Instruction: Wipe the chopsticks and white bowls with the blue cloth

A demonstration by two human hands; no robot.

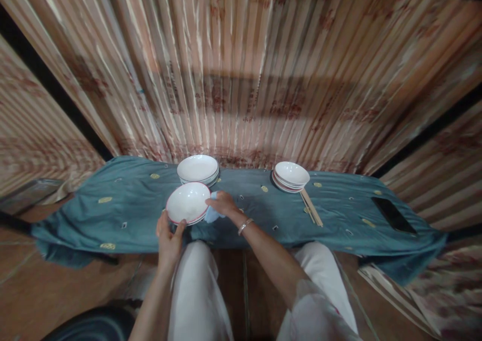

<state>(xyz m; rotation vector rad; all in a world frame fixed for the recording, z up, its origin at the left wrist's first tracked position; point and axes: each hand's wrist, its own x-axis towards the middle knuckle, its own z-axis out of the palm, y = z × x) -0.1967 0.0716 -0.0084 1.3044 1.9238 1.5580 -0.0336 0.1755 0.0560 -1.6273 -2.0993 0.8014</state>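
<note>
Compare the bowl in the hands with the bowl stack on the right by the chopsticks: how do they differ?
The held bowl is tilted toward the camera, gripped by the left hand, with the right hand pressing a blue cloth to its rim. The right stack sits level and untouched on the tablecloth beside the chopsticks. Both are white and red-rimmed.

A: Bowl (187, 202) in the left hand (169, 239)?
B: Glossy white ceramic w/ red rim, smooth. Right hand (223, 203) presses a soft pale-blue cloth (211, 214) to it.
A: Table cover (131, 205)?
B: Matt teal fabric, embroidered spots. Chopsticks (311, 207) look like plain wood; phone (393, 214) is shiny black.
</note>
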